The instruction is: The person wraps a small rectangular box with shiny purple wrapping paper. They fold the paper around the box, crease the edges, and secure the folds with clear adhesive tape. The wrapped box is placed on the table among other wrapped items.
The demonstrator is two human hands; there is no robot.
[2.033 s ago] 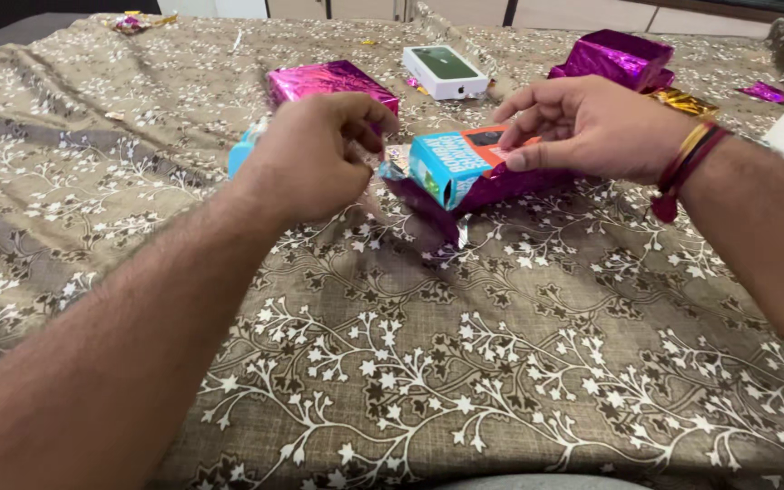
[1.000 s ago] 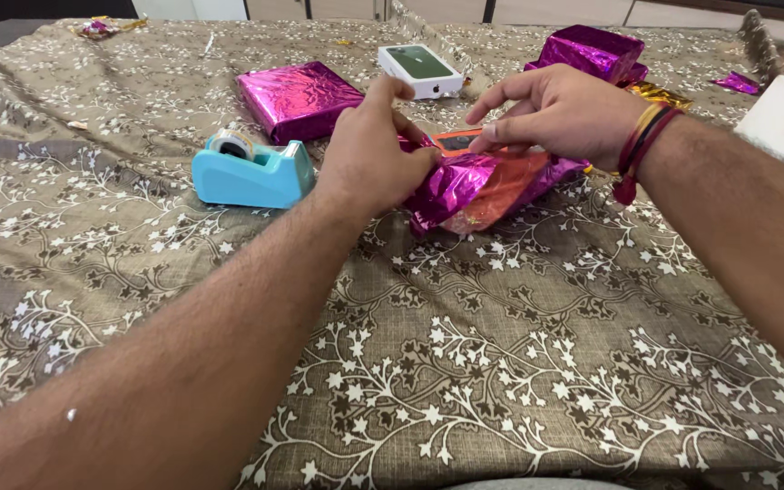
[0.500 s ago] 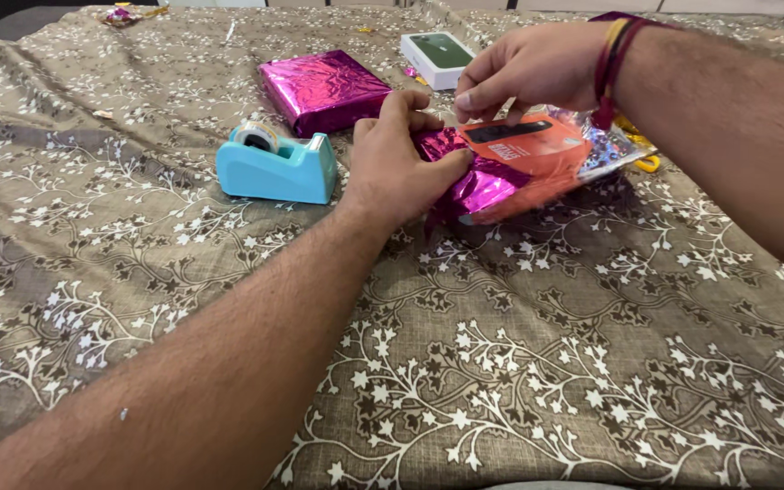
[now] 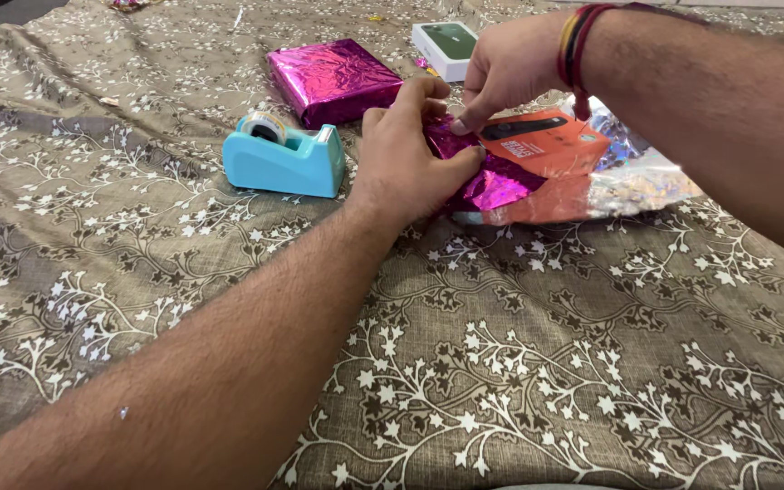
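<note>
An orange box (image 4: pixel 546 145) lies on shiny magenta wrapping foil (image 4: pixel 501 186) on a brown flowered cloth (image 4: pixel 519 363). My left hand (image 4: pixel 406 154) presses the folded foil against the box's left end. With its fingertips pinched on the foil at the box's top left corner, my right hand (image 4: pixel 501 68) reaches in from the upper right. To the right of the box the foil spreads out loose, its silvery side (image 4: pixel 632 181) showing.
A light blue tape dispenser (image 4: pixel 283 159) stands just left of my left hand. Behind it lies a parcel wrapped in magenta foil (image 4: pixel 333 80). A white box with a dark green top (image 4: pixel 446 45) sits at the far edge.
The foil on the right side has opened out flat, showing its silver side. My right hand has shifted a little toward the box's left corner. The view has tilted down slightly.
</note>
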